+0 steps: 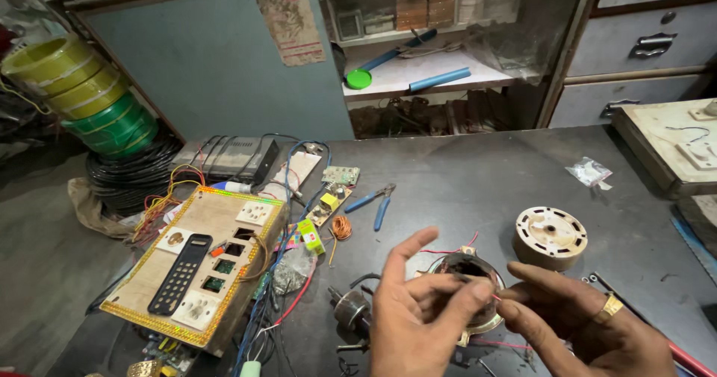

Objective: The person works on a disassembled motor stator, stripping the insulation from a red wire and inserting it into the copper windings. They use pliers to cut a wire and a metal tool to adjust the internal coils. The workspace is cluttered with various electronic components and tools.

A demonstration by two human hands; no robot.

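Both hands meet low in the view, over the near edge of the dark table [478,175]. Left hand [418,317] has its index finger raised and its thumb and remaining fingers pinched together on a thin red wire [496,298]; right hand [582,325], with a gold ring on one finger, closes its thumb and forefinger on the same wire from the other side, so the fingertips nearly touch. Just behind the fingers lies a round motor stator [470,272] with dark windings and red leads, partly hidden by the hands. A small grey rotor with shaft [351,307] lies just left of it, and a round beige end cover [550,236] stands to the right, apart from the stator.

Farther left, a wooden switchboard [202,265] with gold trim, white sockets and a black strip tilts over a tangle of coloured wires at the table's left edge. Blue-handled pliers [373,200], a small copper coil [341,227] and a yellow-green packet [311,236] lie between. The table's middle and far right stay open, save for a small clear plastic bag [588,172]. Green and yellow wire spools [89,97] stack at far left; a faded pink poster [290,22] hangs on the blue panel behind.
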